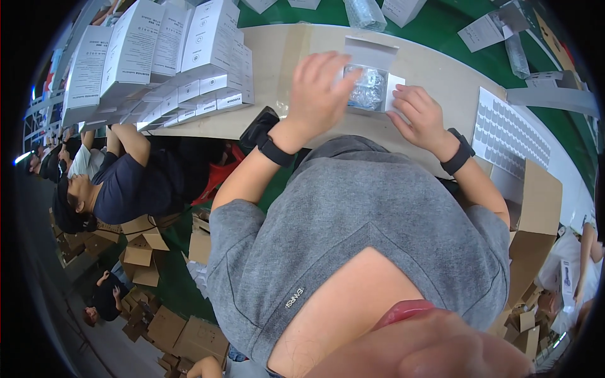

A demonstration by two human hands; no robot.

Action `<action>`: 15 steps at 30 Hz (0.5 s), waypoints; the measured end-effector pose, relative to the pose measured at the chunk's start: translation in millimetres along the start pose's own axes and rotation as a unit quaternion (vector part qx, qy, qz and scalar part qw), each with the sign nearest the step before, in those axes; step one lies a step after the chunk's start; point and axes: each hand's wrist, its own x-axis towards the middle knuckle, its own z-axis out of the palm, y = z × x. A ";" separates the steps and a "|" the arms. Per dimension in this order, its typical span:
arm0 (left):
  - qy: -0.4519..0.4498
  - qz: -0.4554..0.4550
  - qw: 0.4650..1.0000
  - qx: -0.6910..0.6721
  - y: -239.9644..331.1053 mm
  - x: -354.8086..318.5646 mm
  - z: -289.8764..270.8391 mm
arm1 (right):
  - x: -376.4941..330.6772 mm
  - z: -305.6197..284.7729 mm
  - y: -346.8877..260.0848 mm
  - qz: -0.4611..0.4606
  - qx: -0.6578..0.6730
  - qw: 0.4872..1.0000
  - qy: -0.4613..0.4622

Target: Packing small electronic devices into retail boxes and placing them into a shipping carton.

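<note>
Tabletop (435, 69): white box (372, 75) between hands.

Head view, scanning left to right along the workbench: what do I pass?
Stack of white boxes → left hand → open white box holding a clear plastic bag → right hand → sheet of grey stickers.

Bright, even overhead light; soft, weak shadows. Tabletop (441, 69) evenly lit, no hard glare. White boxes (157, 57) near blown out at upper left. Strong fisheye bending; black vignette rings the frame, edges smeared. Left hand (318, 88) slightly motion-blurred. Very near foreground at bottom out of focus. Floor at lower left dimmer.
</note>
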 end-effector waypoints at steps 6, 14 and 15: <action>-0.138 0.140 0.981 0.004 1.8 -3.6 5.2 | 48.4 -2.6 -1.4 -0.033 -0.088 0.995 -0.023; -0.129 0.128 0.983 0.034 -14.2 -3.7 -6.5 | 83.1 2.8 -2.4 0.045 -0.093 0.956 -0.274; -0.119 0.126 0.984 0.038 -15.1 -1.4 -6.3 | 80.9 9.3 2.4 0.041 -0.092 0.961 -0.257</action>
